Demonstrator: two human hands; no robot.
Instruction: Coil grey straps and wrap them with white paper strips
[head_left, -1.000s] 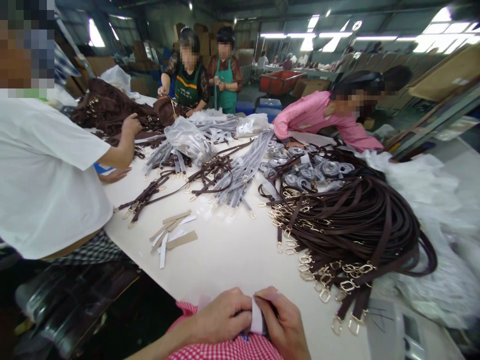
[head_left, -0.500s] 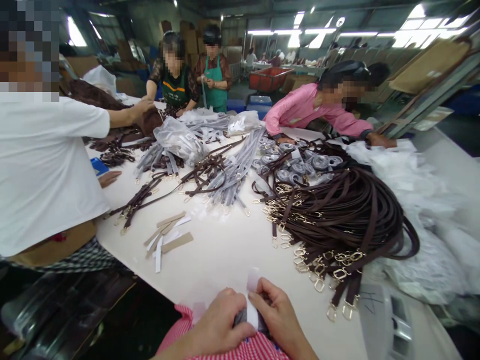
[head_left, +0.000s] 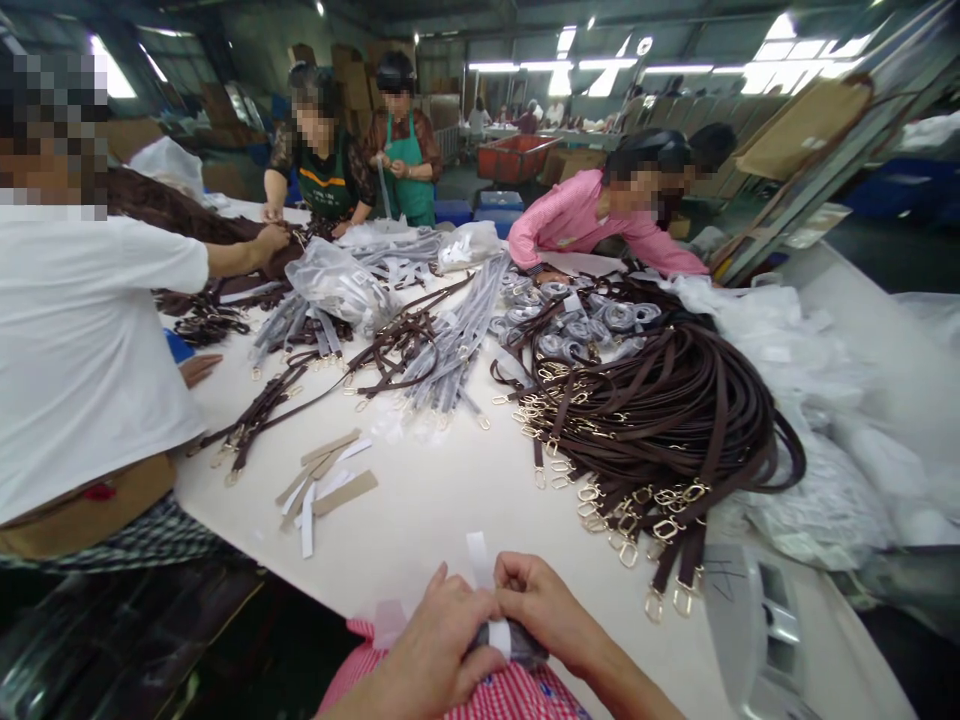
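At the near edge of the white table (head_left: 450, 500), my left hand (head_left: 439, 640) and my right hand (head_left: 544, 605) are pressed together around a small dark bundle (head_left: 510, 640) wrapped by a white strip (head_left: 480, 562) whose free end sticks up between my fingers. Both hands grip this bundle over a red checked cloth (head_left: 510, 695). A big pile of dark brown straps with gold buckles (head_left: 660, 420) lies just beyond my right hand.
Tan and white paper strips (head_left: 322, 480) lie left of centre. Grey wrapped straps (head_left: 457, 340) and clear bags (head_left: 341, 285) fill the middle. A person in white (head_left: 82, 350) stands at left, one in pink (head_left: 592, 220) leans in at right, two in aprons beyond. A grey machine (head_left: 757, 620) sits near right.
My hands have shifted slightly on the bundle and the white strip's end now stands higher between my fingers. The view has swung right. The person in white has reached further across the table.
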